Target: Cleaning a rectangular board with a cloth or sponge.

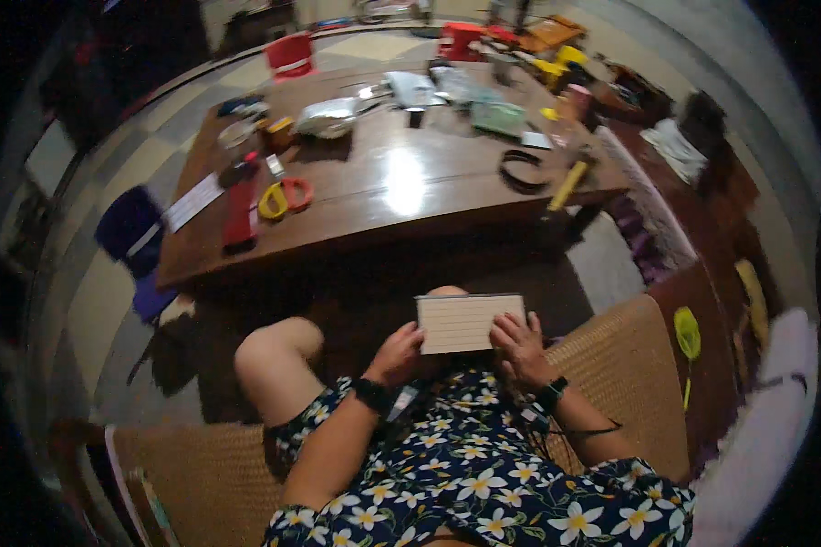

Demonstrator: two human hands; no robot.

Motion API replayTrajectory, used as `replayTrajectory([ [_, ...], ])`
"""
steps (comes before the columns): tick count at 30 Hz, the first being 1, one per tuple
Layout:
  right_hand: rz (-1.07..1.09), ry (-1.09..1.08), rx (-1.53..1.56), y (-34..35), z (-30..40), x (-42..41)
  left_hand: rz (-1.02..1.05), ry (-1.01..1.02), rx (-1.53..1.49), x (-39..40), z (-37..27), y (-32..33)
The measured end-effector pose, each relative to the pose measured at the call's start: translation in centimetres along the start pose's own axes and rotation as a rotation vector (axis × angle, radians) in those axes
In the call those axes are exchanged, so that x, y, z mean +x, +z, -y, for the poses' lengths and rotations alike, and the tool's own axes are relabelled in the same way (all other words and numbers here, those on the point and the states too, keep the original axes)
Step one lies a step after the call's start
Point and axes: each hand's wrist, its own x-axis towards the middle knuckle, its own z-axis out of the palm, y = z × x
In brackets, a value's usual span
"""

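Observation:
Above my lap is a small lined pad point(457, 327) with a dark strip along its far edge. My left hand point(397, 354) grips the pad's left edge. My right hand point(522, 347) lies at its right side, with fingers bent over the lined face. The pad's underside is hidden. Each wrist wears a dark band, the left band point(374, 395) and the right band point(551, 394).
Ahead stands a wooden table point(356, 198) with scissors point(285, 198), a red case point(240, 212), a silver pouch point(327, 117), a dark ring-shaped band point(522, 172) and a yellow-handled tool point(568, 186). A blue chair point(131, 222) is at left. Woven seating point(619, 355) surrounds me.

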Motion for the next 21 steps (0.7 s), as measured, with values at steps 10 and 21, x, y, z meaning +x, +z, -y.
replayTrajectory([
  [10, -0.535, 0.429, 0.583, 3.4, -3.9, 2.9, -0.228, -0.173, -0.437, -0.9, 1.1, -0.9],
  [21, -0.625, 0.736, 1.265, 7.9, 2.4, 10.1, -0.060, 0.456, 0.778, -0.8, 4.5, -2.7],
])
